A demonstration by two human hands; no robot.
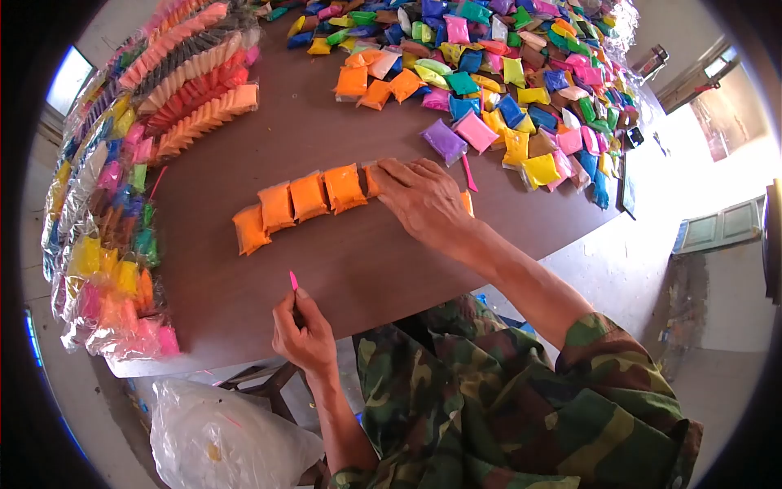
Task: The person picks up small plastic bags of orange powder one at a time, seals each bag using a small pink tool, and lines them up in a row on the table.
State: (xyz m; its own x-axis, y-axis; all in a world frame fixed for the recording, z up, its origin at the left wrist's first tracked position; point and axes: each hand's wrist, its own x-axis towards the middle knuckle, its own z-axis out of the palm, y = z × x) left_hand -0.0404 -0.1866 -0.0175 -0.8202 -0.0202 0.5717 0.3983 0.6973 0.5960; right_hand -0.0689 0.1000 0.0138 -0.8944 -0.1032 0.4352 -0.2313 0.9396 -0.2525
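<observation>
On the brown table, several clear packets of orange clay [310, 196] lie in a slightly curved row. My right hand [425, 201] is closed over the right end of that row, its fingers on an orange clay packet [371, 179] that they partly cover. A bit of another orange packet [467, 203] shows beside my right wrist. Nearer the table's front edge, my left hand [306, 332] is closed around a small pink plastic clay tool [293, 279], its tip pointing up and away from me. The tool's lower part is hidden in the fingers.
A large heap of multicoloured packets [513, 90] spreads over the far right of the table [244, 310]. Bagged rows of packets [204, 122] line the left side. A pink tool [470, 174] lies by the heap. A big clear plastic bag [220, 436] sits below the front edge.
</observation>
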